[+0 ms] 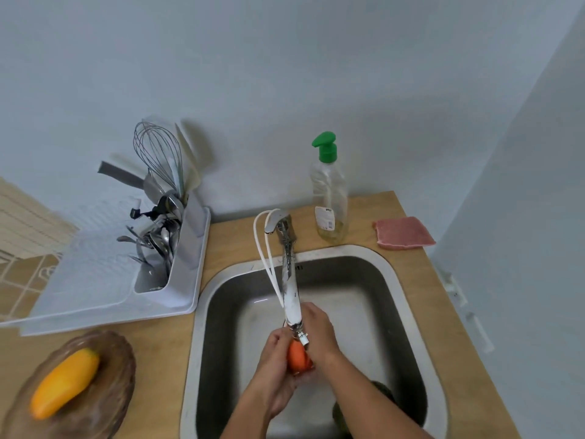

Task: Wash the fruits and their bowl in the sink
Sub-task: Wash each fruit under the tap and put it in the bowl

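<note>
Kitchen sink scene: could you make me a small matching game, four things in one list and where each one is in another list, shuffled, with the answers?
Things:
1. orange fruit
2. yellow fruit
3. soap bottle
4. pink sponge

Places:
A. lying in the brown bowl on the counter
B. standing on the counter behind the sink, beside the tap
C. held between the left hand and right hand under the tap
D. flat on the counter near the right wall

Pairs: 1-C, 2-A, 3-B, 4-D

L hand [276, 359] & R hand [319, 331] pressed together mid-scene, fingers [280, 335] curled shut round one item; both forearms reach in from near edge.
</note>
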Demonstrator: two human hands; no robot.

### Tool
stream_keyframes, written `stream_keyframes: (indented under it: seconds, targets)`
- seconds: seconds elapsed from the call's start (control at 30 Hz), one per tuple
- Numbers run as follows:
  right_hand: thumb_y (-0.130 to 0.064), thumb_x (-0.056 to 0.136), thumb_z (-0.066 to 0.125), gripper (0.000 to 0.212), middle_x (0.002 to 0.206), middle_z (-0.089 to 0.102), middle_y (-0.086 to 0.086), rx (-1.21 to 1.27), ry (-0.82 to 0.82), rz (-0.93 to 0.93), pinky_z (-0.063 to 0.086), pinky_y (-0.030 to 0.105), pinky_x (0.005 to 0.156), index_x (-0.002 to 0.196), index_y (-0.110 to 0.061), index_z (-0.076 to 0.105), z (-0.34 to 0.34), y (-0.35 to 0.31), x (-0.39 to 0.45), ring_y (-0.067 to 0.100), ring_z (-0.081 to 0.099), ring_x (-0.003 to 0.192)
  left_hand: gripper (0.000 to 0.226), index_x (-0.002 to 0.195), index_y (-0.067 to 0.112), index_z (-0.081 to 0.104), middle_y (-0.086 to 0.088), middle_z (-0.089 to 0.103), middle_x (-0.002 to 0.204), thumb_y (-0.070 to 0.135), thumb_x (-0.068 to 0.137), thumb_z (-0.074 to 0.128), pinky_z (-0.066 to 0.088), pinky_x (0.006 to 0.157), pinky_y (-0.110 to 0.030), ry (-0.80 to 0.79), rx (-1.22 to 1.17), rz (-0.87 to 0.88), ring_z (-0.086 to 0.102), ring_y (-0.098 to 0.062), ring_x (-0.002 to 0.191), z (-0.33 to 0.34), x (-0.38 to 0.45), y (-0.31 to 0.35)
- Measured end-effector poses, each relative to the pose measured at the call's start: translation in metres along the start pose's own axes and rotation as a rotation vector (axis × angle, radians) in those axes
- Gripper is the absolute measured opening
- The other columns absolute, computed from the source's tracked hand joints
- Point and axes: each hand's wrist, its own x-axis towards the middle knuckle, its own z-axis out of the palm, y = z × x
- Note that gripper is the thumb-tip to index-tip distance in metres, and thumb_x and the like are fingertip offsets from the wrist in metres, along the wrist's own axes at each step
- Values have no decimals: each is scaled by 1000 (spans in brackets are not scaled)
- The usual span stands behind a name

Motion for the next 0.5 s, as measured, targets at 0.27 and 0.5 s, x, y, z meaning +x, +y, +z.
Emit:
stream_keyframes:
  seconds: [0.27, 0.5]
  targets:
    - [-71, 86, 26, 75, 157, 43, -14, -35, -30, -74, 37, 44, 121, 154, -41, 31, 21, 31, -56, 12, 47, 142, 40, 70, 6, 63, -14, 63, 69, 36, 95, 53, 50, 54, -24, 124, 96, 167, 63, -16, 56, 15, 6, 5]
    - [-21, 96, 52, 24, 91, 72, 14, 260, 59, 93, 55, 51, 89, 85, -9, 69, -3, 5, -3, 26, 65, 83, 42, 109, 20, 72, -12, 76, 104, 49, 91, 47, 57, 61, -38, 141, 28, 119, 69, -26, 92, 20, -8, -20]
